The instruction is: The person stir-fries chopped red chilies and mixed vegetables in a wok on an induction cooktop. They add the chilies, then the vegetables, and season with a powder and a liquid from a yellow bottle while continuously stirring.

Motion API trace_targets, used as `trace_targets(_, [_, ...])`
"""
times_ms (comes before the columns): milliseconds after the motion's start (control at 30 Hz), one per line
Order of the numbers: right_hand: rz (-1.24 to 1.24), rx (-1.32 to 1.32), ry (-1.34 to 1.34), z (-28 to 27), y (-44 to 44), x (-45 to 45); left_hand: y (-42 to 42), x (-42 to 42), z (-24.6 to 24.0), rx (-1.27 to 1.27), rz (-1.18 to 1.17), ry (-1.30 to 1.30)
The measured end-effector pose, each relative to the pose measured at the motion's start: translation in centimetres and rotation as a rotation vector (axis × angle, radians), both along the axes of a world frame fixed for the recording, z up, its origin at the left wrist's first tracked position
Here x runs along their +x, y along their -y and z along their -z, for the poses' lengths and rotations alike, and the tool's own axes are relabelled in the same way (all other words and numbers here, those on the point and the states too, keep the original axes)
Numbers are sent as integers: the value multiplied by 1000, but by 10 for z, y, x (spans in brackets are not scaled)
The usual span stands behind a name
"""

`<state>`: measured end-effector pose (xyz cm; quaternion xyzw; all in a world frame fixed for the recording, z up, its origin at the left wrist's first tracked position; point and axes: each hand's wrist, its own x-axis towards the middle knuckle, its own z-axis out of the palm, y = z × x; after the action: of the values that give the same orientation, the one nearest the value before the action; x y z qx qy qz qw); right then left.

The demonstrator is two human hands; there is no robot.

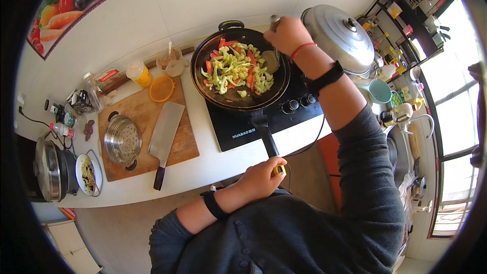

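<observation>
A dark wok (241,101) sits on the black cooktop (228,133). Inside it lie cauliflower florets (236,68) and red vegetable pieces (250,80). My right hand (290,37) is closed round the upright handle of a metal ladle (270,62), whose bowl rests at the right inside of the wok. My left hand (262,177) grips the end of the wok's long black handle (268,139), near the counter's front edge.
Left of the wok, a wooden cutting board (190,140) holds a cleaver (167,129), a steel steamer pot (123,140) and an orange strainer (162,88). A large domed lid (338,38) stands behind my right forearm. A plate of food (88,175) is at the far left.
</observation>
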<state>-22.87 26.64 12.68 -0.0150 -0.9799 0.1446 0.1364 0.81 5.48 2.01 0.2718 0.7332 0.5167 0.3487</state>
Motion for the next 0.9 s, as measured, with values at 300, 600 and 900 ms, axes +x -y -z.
trace_targets(300, [163, -1309, 9, 89, -36, -4, 3, -3, -8, -43, 9, 87])
trace_targets(600, [-743, -311, -357, 53, -6, 90, 5, -1, -5, -35, 3, 61])
trace_targets(900, [-954, 123, -66, -26, 11, 199, 5, -2, 2, -43, 49, -6])
